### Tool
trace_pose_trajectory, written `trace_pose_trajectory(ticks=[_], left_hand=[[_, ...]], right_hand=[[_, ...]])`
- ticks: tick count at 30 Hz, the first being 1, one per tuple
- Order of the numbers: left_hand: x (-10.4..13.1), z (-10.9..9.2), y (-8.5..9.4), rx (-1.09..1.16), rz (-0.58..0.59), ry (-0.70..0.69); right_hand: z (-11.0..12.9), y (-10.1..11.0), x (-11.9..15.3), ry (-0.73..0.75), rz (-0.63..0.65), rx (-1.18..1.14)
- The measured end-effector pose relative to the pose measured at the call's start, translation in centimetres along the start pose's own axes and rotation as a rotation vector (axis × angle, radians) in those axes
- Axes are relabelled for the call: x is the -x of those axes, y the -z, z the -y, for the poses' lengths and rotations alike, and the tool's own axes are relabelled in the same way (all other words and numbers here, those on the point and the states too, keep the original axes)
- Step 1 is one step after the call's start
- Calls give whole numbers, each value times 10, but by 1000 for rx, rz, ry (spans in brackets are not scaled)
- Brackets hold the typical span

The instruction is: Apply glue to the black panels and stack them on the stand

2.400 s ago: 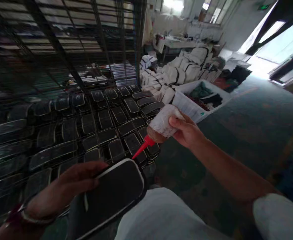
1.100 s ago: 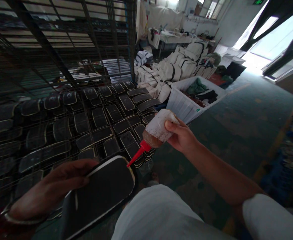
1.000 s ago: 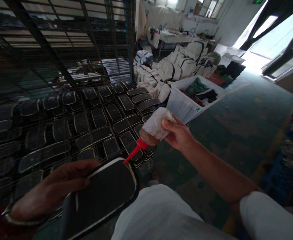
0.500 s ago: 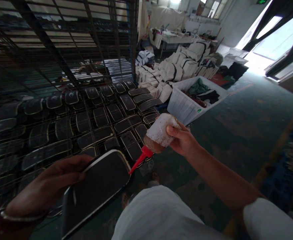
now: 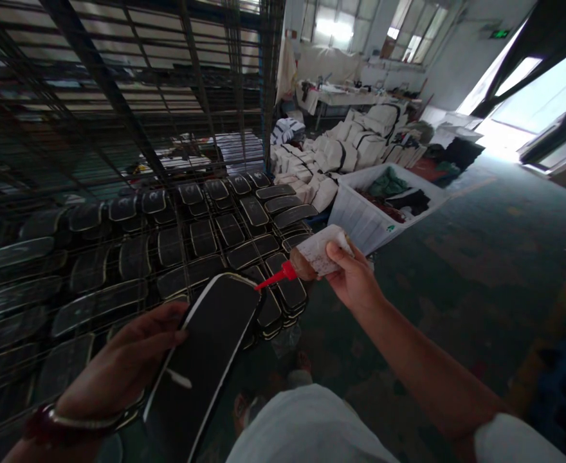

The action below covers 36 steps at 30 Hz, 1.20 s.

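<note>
Green floor (image 5: 476, 244) running out to a bright doorway (image 5: 519, 109), dark wire rack (image 5: 104, 83) looming left, rows of flat black pads (image 5: 253, 251) packed behind the action! Beyond, heaped white padded pieces (image 5: 355, 145) and a white plastic bin (image 5: 360, 222) of cloth. And the black round-cornered panel (image 5: 210, 347) has swung steeper since half a second ago, left grip (image 5: 133, 347) pinching its left edge! White-wrapped brown bottle (image 5: 321, 252) lies flatter now (well-spattered, that wrapper), right grip (image 5: 355, 283) closed around it, red tapered nozzle (image 5: 276, 278) at the panel's upper-right corner.
</note>
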<state>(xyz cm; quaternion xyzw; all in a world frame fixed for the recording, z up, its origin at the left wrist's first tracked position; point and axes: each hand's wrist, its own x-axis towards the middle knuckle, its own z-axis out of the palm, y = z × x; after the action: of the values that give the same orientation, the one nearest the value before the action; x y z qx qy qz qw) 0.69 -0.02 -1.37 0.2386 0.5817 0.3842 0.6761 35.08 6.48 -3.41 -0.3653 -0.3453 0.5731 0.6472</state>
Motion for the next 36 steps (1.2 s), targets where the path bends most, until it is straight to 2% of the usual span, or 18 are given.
trace_pose_trajectory(ticks=[4, 9, 15, 21, 25, 30, 33, 36], left_hand=[[0, 1, -3, 27, 30, -19], [2, 6, -3, 53, -34, -28], [7, 9, 12, -99, 86, 34], [14, 1, 4, -185, 119, 57], [14, 3, 5, -156, 91, 37], [9, 14, 7, -51, 27, -26], [7, 18, -1, -1, 12, -57], [7, 20, -9, -3, 46, -72]], right_hand=[[-3, -1, 8, -18, 15, 1], [-1, -4, 8, -12, 15, 8], [15, -5, -1, -24, 120, 74], [22, -5, 4, -22, 178, 123], [23, 1, 10, -54, 206, 126], [15, 5, 13, -45, 90, 41], [9, 6, 13, -6, 15, 9], [7, 6, 15, 26, -22, 17]])
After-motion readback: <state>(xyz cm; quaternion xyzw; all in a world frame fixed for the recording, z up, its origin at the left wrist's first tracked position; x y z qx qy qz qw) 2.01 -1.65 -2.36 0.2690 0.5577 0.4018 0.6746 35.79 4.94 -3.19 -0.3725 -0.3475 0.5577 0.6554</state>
